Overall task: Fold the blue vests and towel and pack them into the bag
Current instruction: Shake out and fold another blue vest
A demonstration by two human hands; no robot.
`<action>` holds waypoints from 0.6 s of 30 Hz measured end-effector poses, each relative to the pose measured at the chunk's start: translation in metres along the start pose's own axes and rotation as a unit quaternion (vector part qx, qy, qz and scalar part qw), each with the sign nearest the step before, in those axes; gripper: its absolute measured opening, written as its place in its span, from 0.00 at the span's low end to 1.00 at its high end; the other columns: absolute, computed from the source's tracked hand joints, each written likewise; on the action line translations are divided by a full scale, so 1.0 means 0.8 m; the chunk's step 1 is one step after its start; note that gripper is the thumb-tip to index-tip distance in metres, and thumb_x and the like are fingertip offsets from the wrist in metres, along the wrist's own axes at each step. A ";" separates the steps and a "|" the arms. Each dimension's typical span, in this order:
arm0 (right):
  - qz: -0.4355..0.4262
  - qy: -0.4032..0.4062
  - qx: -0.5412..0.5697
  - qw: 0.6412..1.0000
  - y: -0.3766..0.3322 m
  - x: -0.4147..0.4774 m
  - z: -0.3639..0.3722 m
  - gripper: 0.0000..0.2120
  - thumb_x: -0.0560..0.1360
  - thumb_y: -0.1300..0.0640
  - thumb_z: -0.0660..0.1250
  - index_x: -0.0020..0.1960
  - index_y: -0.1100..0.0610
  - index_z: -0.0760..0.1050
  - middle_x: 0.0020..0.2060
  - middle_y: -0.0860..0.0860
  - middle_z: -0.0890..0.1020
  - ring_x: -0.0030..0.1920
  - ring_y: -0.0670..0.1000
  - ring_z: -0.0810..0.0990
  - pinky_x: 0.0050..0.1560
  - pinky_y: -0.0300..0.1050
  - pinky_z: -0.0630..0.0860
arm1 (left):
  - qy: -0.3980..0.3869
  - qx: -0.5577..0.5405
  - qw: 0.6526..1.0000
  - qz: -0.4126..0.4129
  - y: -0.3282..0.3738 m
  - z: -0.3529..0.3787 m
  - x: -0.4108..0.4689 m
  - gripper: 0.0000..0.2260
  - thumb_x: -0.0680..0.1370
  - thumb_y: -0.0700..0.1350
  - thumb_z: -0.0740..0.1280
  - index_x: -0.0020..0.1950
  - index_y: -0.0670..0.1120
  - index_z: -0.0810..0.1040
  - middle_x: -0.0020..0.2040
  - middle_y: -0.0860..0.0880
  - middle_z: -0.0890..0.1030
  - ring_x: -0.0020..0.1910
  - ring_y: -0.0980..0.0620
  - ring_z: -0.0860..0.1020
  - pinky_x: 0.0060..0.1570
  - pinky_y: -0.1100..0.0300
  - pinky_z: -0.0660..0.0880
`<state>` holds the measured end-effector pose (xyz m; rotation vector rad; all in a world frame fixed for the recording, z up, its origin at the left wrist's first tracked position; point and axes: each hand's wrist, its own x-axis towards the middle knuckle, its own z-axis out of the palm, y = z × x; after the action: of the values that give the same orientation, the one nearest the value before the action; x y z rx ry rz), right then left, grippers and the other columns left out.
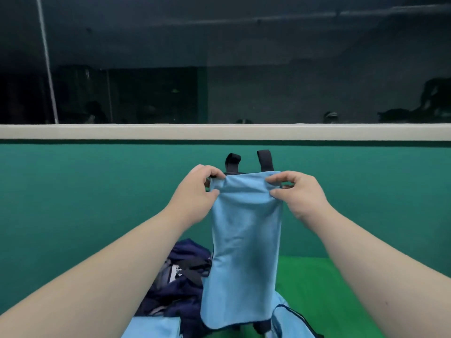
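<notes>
Bag [180, 276], vests [285, 323] on green surface [322, 289]

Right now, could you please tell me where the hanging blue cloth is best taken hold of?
The blue cloth hangs long and limp, so probably at its two top corners, one from each side, as the left hand and right hand pinch it. That grip keeps it spread flat.

Green mat [317, 289] free right of blue cloth [244, 240]; navy bag [180, 286] blocks left.

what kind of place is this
Probably an indoor sports hall: a teal wall under a cream ledge, bright green flooring, and a light blue fabric vest with dark straps near a navy fabric bag.
</notes>
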<state>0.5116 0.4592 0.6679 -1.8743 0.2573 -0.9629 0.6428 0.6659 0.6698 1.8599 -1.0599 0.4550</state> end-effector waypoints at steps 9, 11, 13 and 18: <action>0.051 -0.051 0.009 0.997 0.050 -0.157 -0.018 0.14 0.70 0.69 0.74 0.42 0.49 0.86 0.42 0.44 0.86 0.40 0.43 0.77 0.45 0.34 0.74 | -0.077 0.038 0.995 0.045 -0.003 0.010 -0.149 0.20 0.75 0.34 0.68 0.51 0.61 0.74 0.51 0.66 0.71 0.51 0.63 0.73 0.50 0.71 0.69; 0.100 -0.079 0.010 0.992 0.084 -0.216 -0.016 0.15 0.70 0.70 0.74 0.41 0.50 0.86 0.40 0.46 0.86 0.40 0.43 0.79 0.44 0.33 0.75 | -0.113 0.042 0.992 0.022 -0.017 0.030 -0.217 0.21 0.75 0.34 0.68 0.51 0.62 0.73 0.50 0.65 0.71 0.49 0.63 0.73 0.50 0.71 0.68; 0.150 -0.097 -0.010 0.984 0.122 -0.275 -0.012 0.15 0.70 0.70 0.73 0.40 0.49 0.86 0.39 0.48 0.86 0.40 0.46 0.80 0.45 0.36 0.75 | -0.152 0.036 0.988 -0.007 -0.029 0.051 -0.287 0.22 0.74 0.34 0.68 0.51 0.63 0.72 0.50 0.63 0.71 0.50 0.65 0.72 0.50 0.70 0.67; 0.244 -0.140 -0.052 0.958 0.195 -0.413 -0.004 0.14 0.71 0.66 0.74 0.40 0.46 0.86 0.39 0.49 0.85 0.35 0.51 0.74 0.35 0.43 0.68 | -0.215 -0.013 0.965 -0.153 -0.044 0.083 -0.444 0.19 0.76 0.34 0.67 0.49 0.62 0.74 0.52 0.64 0.72 0.50 0.66 0.73 0.48 0.69 0.71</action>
<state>0.3248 0.5604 0.3706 -1.8874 0.5755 -0.3495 0.4643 0.7872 0.3774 2.1055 -1.0193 -0.1524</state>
